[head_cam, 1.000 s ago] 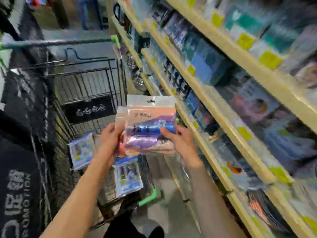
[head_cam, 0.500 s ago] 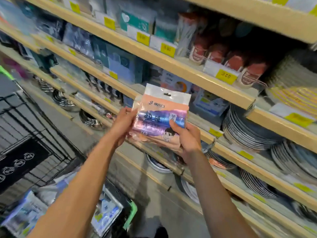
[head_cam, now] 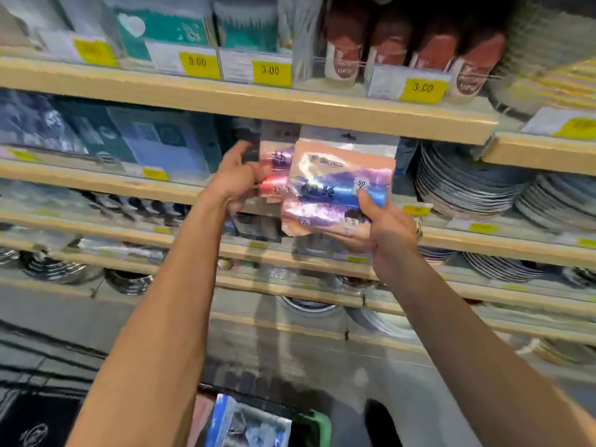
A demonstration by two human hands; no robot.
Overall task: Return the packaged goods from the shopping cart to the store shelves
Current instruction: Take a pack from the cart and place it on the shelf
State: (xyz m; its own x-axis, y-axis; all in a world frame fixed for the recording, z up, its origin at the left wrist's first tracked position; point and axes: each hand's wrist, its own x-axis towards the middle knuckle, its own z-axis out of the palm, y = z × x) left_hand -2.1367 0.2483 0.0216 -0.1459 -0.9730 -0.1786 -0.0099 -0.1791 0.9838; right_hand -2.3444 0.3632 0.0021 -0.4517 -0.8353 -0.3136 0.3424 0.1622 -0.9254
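My right hand (head_cam: 388, 230) grips a clear packet of purple and blue rolls (head_cam: 335, 188) by its lower right corner, held upright in front of the second shelf (head_cam: 290, 111). My left hand (head_cam: 238, 175) holds a second, similar packet with a red roll (head_cam: 274, 166) just behind and left of the first, at the shelf opening. The two packets overlap. At the bottom of the view a corner of the shopping cart (head_cam: 317, 421) with its green bumper shows, with a blue packaged item (head_cam: 248, 421) inside.
Wooden shelves with yellow price tags (head_cam: 200, 64) fill the view. Teal boxes (head_cam: 161, 27) and brown packs (head_cam: 406, 43) stand on the top shelf. Stacks of plates (head_cam: 464, 185) sit right of the packets, blue boxes (head_cam: 154, 143) to the left, and metal bowls (head_cam: 54, 269) lower down.
I turned from the cart to face the shelves. The packets rose to the second shelf and came apart: one in each hand, the left one moved back toward the shelf.
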